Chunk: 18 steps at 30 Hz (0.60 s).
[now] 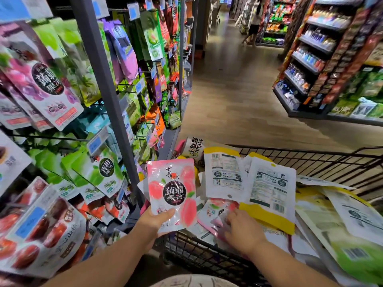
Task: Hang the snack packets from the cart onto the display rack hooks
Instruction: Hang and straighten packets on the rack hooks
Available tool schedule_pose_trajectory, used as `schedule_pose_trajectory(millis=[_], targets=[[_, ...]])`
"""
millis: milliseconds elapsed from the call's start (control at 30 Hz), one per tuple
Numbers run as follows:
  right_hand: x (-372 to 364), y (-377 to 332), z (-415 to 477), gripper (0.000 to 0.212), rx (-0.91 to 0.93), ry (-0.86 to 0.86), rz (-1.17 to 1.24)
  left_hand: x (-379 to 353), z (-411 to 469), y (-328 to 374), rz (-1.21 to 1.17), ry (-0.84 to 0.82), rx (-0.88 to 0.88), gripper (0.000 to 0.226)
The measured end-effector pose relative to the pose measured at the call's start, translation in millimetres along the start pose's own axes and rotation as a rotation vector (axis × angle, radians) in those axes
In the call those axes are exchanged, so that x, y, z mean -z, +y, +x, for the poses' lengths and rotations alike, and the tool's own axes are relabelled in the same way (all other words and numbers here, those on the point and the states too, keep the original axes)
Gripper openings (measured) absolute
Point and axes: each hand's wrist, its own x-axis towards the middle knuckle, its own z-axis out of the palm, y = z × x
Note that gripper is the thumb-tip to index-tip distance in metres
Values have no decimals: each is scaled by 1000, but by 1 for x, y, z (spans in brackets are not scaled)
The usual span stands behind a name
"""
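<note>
Left hand [154,221] clamps a pink packet [172,191] upright at the cart's [207,255] near-left rim, beside the rack [107,83]. Right hand [242,230] rests, fingers spread, on loose packets [269,189] in the cart; its grip cannot be told

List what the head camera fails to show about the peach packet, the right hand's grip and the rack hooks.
- Peach packet: its lower edge is covered by the left hand, and its hang hole is too small to make out.
- Right hand: motion blur hides whether the fingers have closed on a packet in the cart.
- Rack hooks: hidden behind hanging packets; no free hook can be confirmed.
</note>
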Motion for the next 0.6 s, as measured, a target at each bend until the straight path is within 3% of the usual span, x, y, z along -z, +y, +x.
schedule_pose_trajectory(millis=[67,200,400,600], targets=[[9,0,-1,14,-43,40,78,-1,0,2,15,16,-7,26],[35,3,-1,26,-117,155,167,-1,-1,8,14,5,-8,29],[85,0,-8,39,-69,205,250,-3,2,20,22,-11,-39,26],[124,0,-3,14,-39,124,263,-2,2,30,56,-22,-115,19]])
